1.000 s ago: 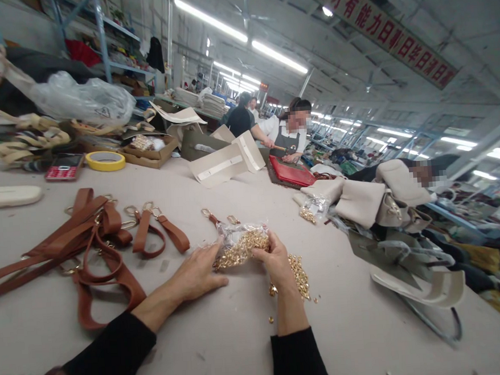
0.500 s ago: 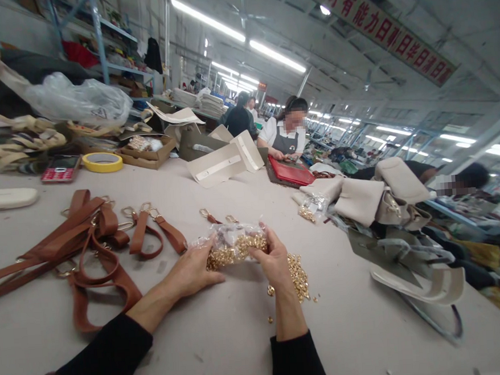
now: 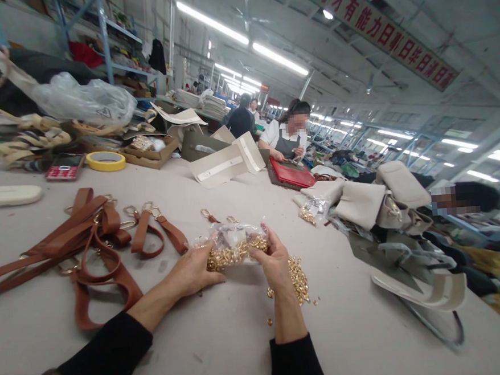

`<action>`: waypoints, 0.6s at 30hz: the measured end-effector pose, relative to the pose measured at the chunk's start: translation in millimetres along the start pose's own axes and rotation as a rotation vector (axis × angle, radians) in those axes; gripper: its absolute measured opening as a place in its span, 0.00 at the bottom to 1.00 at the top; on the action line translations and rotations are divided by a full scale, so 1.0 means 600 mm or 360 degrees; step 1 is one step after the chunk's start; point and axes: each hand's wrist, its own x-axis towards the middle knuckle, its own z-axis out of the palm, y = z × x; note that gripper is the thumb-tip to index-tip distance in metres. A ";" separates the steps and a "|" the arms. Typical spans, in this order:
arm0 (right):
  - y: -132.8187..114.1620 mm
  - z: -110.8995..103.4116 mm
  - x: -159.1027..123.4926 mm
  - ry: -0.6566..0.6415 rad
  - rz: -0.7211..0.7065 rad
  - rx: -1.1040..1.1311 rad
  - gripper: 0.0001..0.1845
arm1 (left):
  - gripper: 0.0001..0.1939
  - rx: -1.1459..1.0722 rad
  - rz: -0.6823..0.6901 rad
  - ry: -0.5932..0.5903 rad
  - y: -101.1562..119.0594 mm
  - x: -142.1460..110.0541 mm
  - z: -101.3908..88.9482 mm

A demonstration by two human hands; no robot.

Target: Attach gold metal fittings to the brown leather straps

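Two hands, one floppy bag of tiny gold bits

So there's a clear bag (image 3: 237, 246) of little gold bits held up around mid-table (image 3: 226, 340), one hand at each end. Presumably it gets both hands because thin plastic sags and loose bits slide about. The left hand (image 3: 193, 271) has a loose, half-open hold on the left end, thumb sticking out below, fingertips hard to see. The right hand (image 3: 274, 260) is pinched pretty snug on the other end, thumb in front, fingers behind. A heap of gold pieces (image 3: 299, 281) lies just beside that wrist, toward the table's right edge, probably handy for reaching. Brown straps (image 3: 94, 250) lie toward the left edge, likely parked out of the way. The left forearm slants in from the near left corner; the right comes almost straight up from the near edge.
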 end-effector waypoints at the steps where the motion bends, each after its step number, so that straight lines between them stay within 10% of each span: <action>1: 0.001 -0.001 0.000 -0.0007 -0.0005 0.0009 0.42 | 0.45 0.0003 -0.0002 0.0003 0.000 0.000 0.000; 18: 0.007 -0.009 0.005 0.0108 -0.0031 0.0083 0.44 | 0.49 0.0112 -0.0030 -0.0053 -0.002 0.003 0.003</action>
